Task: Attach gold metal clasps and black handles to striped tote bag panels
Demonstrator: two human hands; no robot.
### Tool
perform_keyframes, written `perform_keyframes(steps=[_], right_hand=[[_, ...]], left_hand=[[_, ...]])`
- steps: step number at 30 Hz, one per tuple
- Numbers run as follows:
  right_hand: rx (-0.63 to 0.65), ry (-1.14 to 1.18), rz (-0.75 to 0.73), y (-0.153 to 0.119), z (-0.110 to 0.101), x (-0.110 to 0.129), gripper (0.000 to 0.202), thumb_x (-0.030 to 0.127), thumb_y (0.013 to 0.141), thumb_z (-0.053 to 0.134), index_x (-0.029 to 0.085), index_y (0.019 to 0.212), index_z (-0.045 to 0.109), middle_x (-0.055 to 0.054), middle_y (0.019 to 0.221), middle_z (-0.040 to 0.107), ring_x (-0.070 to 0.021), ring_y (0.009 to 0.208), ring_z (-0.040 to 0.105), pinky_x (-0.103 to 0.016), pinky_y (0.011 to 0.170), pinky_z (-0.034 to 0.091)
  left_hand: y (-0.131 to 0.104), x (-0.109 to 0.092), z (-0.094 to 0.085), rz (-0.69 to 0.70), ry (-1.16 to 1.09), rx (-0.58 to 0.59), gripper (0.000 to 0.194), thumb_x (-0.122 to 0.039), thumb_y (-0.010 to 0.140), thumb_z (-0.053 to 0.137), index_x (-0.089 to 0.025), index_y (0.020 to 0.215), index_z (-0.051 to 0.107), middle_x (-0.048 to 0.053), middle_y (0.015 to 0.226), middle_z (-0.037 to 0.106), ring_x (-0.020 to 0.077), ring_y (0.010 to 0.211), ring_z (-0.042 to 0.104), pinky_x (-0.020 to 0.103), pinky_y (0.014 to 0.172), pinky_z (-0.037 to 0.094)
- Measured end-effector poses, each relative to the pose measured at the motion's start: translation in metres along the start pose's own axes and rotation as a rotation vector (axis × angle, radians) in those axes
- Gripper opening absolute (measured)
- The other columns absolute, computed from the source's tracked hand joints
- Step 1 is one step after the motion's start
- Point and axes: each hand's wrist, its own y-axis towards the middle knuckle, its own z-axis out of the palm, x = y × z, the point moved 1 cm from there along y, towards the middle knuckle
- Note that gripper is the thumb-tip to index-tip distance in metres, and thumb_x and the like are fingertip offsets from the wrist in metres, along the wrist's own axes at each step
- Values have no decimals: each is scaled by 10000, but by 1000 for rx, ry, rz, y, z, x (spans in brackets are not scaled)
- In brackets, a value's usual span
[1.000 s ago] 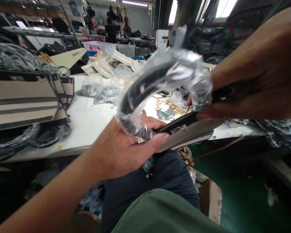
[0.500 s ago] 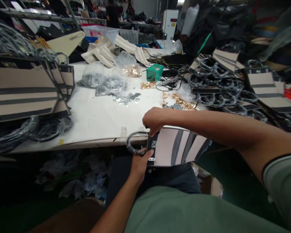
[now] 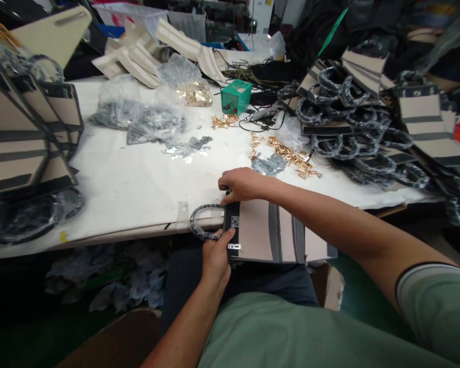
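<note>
A beige handbag panel point(image 3: 255, 230) with dark grey strips and a black top band lies across my lap, against the table edge. Its loop handle point(image 3: 194, 221), wrapped in clear plastic, sticks out to the left. Two metal plates, one squarish point(image 3: 235, 221) and one narrow point(image 3: 234, 246), sit on the black band. My left hand point(image 3: 215, 255) is closed on the band's lower part, thumb on top beside the plates. At the band's far corner, my right hand point(image 3: 239, 184) is closed with bent fingers and thumb at the edge; its fingertips are partly hidden.
On the white table point(image 3: 138, 189) lie silver plates point(image 3: 189, 148), gold-coloured pieces point(image 3: 291, 156), plastic bags point(image 3: 157, 120), a green box point(image 3: 236, 97) and a corded grey tool point(image 3: 261, 113). Similar panels are stacked left point(image 3: 13, 120) and right point(image 3: 421, 122).
The view has tilted down and turned slightly, so the table appears closer. Both hands keep hold of the handbag panel; my right forearm has dropped lower across it.
</note>
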Motion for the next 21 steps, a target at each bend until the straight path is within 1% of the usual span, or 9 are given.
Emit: perform_keyframes(steps=[2,5,7,9,12,14,16,18,21], right_hand=[[-265,154,-17,-16,-9,10,239,415,838,766,189,828,691,-35,834,684,-153,723,568,-271,623,332],[-661,640,33,-42,-15,29,374,484,936,639,206,697,562,30,611,533,-111,557,476,-261,561,348],[-844,998,97,-54,-5,39,442,547,953,582,227,670,468,58,549,449,-95,456,409,-255,484,338],[-957,1266,144,-59,15,45,466,577,935,586,241,666,410,70,536,416,-87,400,377,-254,421,325],[-1060,1436,210,-57,47,45,467,559,896,643,242,653,401,71,535,407,-87,383,385,-255,385,320],[-1106,1447,241,-56,62,44,458,541,898,646,241,649,406,68,532,406,-89,386,387,-257,389,322],[-1122,1410,251,-55,70,47,458,540,911,630,245,651,396,66,529,403,-94,395,385,-259,404,325],[-1091,1320,256,-55,72,52,464,553,925,608,247,649,395,61,529,408,-104,418,393,-264,433,339],[-977,1110,218,-54,70,60,456,542,932,607,236,630,455,32,557,466,-122,498,443,-281,514,382]], left_hand=[[3,-2,2,-4,-10,-5,354,-260,570,882,-94,861,768,84,739,771,227,642,735,317,639,587],[4,-4,5,-3,-23,-4,352,-258,563,883,-93,855,775,87,741,773,237,668,742,321,657,590],[3,-4,6,-14,-29,3,354,-260,555,885,-92,847,777,90,739,773,240,665,742,323,651,589],[2,-5,7,-36,-36,11,352,-265,545,889,-91,829,775,93,736,772,243,652,739,328,640,587],[3,-5,6,-61,-45,8,353,-268,541,895,-90,819,772,98,746,774,243,663,740,328,649,588],[3,-6,5,-73,-46,-1,361,-267,541,897,-89,831,775,97,747,774,239,669,739,320,650,584],[4,-6,5,-85,-45,1,365,-267,545,896,-88,842,780,93,738,772,230,651,732,308,632,572],[4,-8,5,-88,-43,12,361,-271,549,896,-86,838,782,92,723,768,223,626,722,300,610,558],[3,-10,6,-58,-46,24,344,-269,545,900,-89,813,782,89,714,766,221,622,719,297,610,549]])
